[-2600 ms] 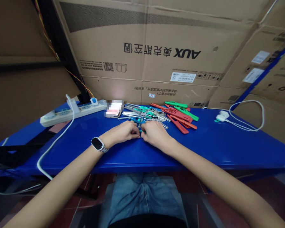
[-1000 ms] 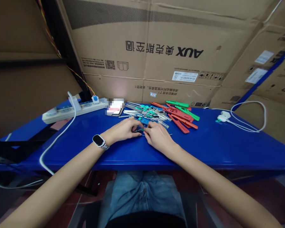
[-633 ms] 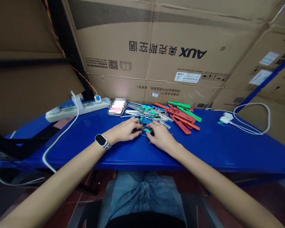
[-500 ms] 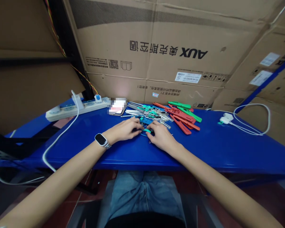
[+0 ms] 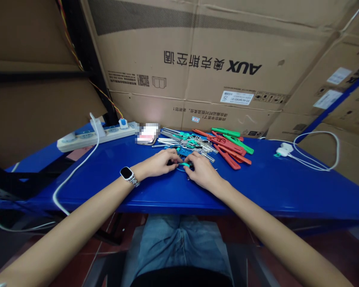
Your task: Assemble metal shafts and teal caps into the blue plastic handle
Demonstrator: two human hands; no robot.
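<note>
My left hand point(image 5: 160, 162), a watch on its wrist, and my right hand point(image 5: 201, 170) meet on the blue table point(image 5: 272, 183). Both pinch a small teal piece point(image 5: 184, 164) between their fingertips. Just behind them lies a heap of silver metal strips and teal parts point(image 5: 185, 143). To the right of the heap sit red plastic handles point(image 5: 227, 149) and green plastic handles point(image 5: 231, 135). What the fingers cover is hidden.
A white power strip point(image 5: 98, 135) with a plugged white cable lies at the back left. A blurred small item point(image 5: 146, 133) sits beside the heap. A white charger and looped cord point(image 5: 305, 153) lie at the right. Cardboard boxes point(image 5: 203, 63) wall the back.
The view shifted slightly. My hands drew apart a little, then closed together again on the teal piece, nearer the heap. A small metal bit now lies by my right hand.
</note>
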